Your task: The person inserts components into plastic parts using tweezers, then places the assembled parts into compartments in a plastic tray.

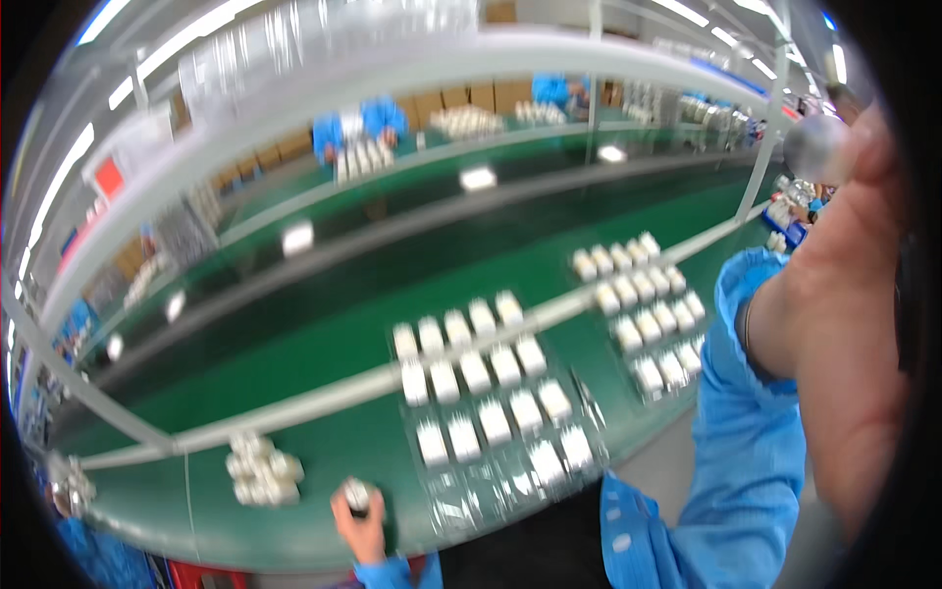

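Observation:
My left hand (363, 535) is over the green table near its front edge. Its fingers are closed around a small white piece (357, 494) with a dark spot. Just right of it lies a clear plastic tray (446, 510) with rows of white blocky pieces (476, 371); a few front pockets hold none. My right hand (834, 265) is raised close to the camera, large and blurred. At its fingertips shows a rounded, greyish, see-through thing (816, 149), too smeared to name. The blue sleeve covers that forearm to the wrist.
A pile of white pieces (263, 471) sits left of my left hand. Farther right is a second tray of white pieces (643, 319). A pale rail (324, 393) crosses the table, with a dark conveyor (392, 231) beyond. Across it, people in blue (378, 118) handle similar pieces.

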{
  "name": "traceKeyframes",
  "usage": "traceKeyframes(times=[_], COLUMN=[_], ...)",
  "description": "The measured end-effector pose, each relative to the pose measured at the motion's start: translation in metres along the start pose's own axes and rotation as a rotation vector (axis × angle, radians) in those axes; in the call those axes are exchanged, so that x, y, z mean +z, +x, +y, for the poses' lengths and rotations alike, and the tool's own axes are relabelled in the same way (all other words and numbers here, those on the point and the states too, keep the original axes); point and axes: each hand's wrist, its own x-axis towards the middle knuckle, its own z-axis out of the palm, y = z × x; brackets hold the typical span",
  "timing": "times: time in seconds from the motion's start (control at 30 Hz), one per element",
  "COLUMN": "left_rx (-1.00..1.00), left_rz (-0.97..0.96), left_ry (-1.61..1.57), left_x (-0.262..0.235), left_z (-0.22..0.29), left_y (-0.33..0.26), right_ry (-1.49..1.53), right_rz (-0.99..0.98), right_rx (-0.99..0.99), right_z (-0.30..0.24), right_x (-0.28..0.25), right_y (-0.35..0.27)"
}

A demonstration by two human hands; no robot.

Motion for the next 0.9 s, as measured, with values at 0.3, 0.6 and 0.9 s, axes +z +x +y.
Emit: traceKeyframes(times=[0.3, 0.6, 0.9], left_rx=[-0.042, 0.070, -0.010], left_rz=[-0.053, 0.024, -0.016], left_ry=[0.188, 0.172, 0.090], left_x=[-0.024, -0.008, -0.014], left_z=[0.043, 0.006, 0.037], left_y=[-0.009, -0.004, -0.001], right_ry=[-0.115, -0.044, 0.170], right_rz=[0.083, 0.066, 0.072], right_rx=[-0.360, -0.400, -0.243], right_z=[-0.035, -0.036, -0.011], right_x=[-0.100, -0.075, -0.059], right_y=[0.054, 0.038, -0.004])
